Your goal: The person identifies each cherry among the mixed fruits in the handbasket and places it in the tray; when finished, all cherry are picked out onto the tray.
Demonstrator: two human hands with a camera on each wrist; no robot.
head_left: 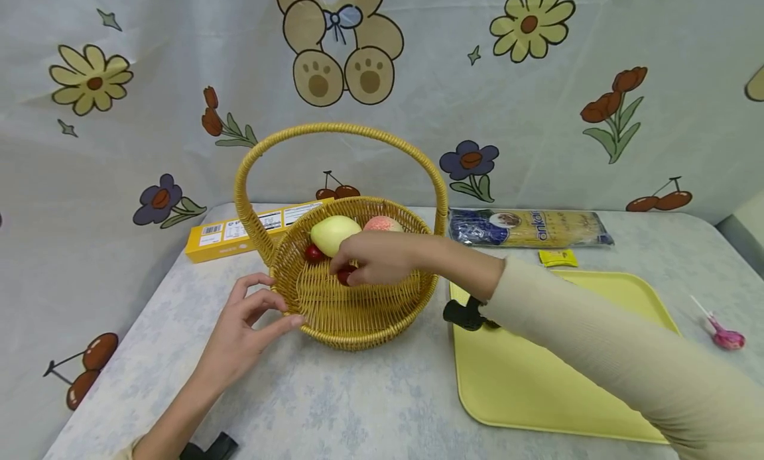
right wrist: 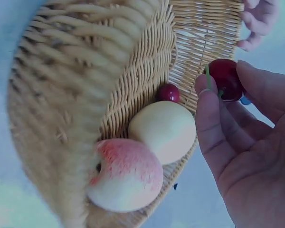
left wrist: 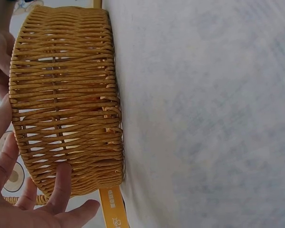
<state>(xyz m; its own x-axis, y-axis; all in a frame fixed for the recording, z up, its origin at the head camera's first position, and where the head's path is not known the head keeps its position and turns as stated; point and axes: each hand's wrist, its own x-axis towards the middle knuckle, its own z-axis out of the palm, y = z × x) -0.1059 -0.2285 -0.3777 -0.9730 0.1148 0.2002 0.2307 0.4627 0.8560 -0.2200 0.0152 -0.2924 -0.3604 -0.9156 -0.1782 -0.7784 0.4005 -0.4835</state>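
Note:
A yellow wicker basket [head_left: 364, 341] with a tall hoop handle stands on the table. In it lie a pale yellow-green fruit [head_left: 335, 235], a pink-and-white peach [right wrist: 126, 175] and a small red cherry [head_left: 313, 253]. My right hand [head_left: 382, 256] reaches over the basket and pinches another dark red cherry [right wrist: 225, 78] with a green stem between thumb and fingers. At the basket's left front rim, my left hand [head_left: 241, 331] rests with fingers spread. In the left wrist view some of its fingers [left wrist: 62, 187] lie against the woven side.
Behind the basket on the left lies a long yellow box [head_left: 223, 238]. To the right are a bag of noodles [head_left: 528, 228], a small yellow packet [head_left: 558, 258], a yellow tray [head_left: 537, 387] under the right forearm, and a pink-wrapped lollipop [head_left: 727, 337]. A patterned cloth [head_left: 406, 155] hangs behind.

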